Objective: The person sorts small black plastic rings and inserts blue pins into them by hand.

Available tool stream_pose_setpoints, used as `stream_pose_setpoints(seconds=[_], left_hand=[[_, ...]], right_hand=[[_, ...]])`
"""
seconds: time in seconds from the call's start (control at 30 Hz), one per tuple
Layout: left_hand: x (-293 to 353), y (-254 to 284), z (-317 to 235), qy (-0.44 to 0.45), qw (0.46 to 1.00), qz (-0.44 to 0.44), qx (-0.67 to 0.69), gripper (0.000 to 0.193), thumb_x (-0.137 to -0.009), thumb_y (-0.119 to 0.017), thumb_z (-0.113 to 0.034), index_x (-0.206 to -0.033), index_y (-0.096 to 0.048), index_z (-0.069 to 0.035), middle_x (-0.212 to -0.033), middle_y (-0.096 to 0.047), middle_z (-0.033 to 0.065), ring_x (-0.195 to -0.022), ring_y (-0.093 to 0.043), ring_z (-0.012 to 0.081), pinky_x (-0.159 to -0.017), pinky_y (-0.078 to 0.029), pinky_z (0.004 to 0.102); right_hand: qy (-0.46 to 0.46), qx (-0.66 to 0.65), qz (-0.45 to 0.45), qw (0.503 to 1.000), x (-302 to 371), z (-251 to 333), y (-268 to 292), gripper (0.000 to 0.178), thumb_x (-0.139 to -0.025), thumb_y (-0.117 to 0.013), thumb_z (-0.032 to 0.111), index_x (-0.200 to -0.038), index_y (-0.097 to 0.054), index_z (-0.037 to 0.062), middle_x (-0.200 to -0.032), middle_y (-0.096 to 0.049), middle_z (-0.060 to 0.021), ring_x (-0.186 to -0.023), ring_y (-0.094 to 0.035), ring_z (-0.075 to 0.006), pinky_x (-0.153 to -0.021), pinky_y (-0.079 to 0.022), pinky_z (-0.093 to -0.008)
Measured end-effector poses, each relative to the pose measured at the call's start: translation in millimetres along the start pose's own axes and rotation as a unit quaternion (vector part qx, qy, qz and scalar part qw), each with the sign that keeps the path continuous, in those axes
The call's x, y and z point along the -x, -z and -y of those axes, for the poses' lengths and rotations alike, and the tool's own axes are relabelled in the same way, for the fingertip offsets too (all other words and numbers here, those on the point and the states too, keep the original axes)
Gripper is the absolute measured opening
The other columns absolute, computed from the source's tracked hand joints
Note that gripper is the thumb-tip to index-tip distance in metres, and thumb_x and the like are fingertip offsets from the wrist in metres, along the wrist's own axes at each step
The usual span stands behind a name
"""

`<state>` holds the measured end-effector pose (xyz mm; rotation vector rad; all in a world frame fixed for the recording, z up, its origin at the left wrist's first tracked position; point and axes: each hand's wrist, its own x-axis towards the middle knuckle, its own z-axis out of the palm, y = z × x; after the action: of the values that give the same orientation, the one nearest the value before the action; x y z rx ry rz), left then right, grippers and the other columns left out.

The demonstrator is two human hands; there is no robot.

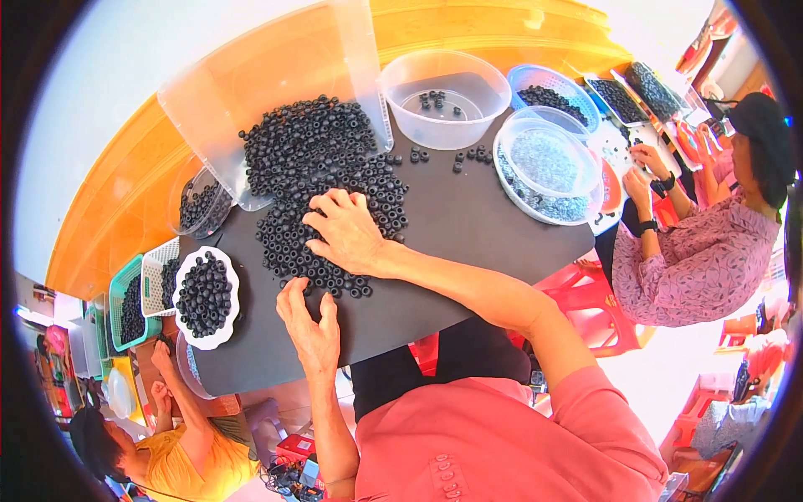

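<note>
A heap of small round black pieces with holes, like beads (309, 159), spreads over the dark table (452, 217) from the mouth of a tipped, clear plastic bin (209, 88). On the near part of this heap lies my right hand (347, 234), fingers spread over the beads. My left hand (308, 322) is at the heap's near edge, its fingers curved and the thumb apart, with nothing visibly gripped. Left of it, a white scalloped dish (204, 341) is filled with the same beads.
A round clear tub (418, 121) with a few beads stands at the back, several loose beads beside it. To its right are a blue basket (519, 75) and lidded tubs (548, 213). People work on both sides, left (192, 460) and right (694, 259).
</note>
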<state>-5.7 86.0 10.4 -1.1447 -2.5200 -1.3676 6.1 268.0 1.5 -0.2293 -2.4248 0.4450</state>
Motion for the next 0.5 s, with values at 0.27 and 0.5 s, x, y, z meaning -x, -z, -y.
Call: stream_pose_setpoints(seconds=[0.27,0.5], left_hand=[[1.2,-0.3,0.1,-0.003,1.0,0.01,-0.028,0.041,-0.081,-0.066,-0.007,-0.119,-0.053,0.0,-0.122,-0.05,0.0182,-0.117,-0.046,0.036,-0.1,-0.038,0.044],[1.0,-0.6,-2.9,-0.004,0.999,0.009,-0.032,0.04,-0.081,-0.066,-0.007,-0.118,-0.053,0.0,-0.122,-0.051,0.0182,-0.117,-0.046,0.0354,-0.1,-0.038,0.0434]], right_hand=[[0.014,-0.032,-0.075,0.997,9.4,-5.6,48.1,0.029,-0.077,-0.07,0.022,-0.103,-0.062,0.0113,-0.113,-0.054,-0.0058,-0.109,-0.049,-0.0272,-0.09,-0.036,-0.0455],[-0.124,0.024,-0.155,0.98,36.1,-84.6,79.8,0.028,-0.082,-0.06,0.006,-0.109,-0.06,0.008,-0.115,-0.056,-0.0087,-0.105,-0.052,-0.0317,-0.089,-0.041,-0.0427]])
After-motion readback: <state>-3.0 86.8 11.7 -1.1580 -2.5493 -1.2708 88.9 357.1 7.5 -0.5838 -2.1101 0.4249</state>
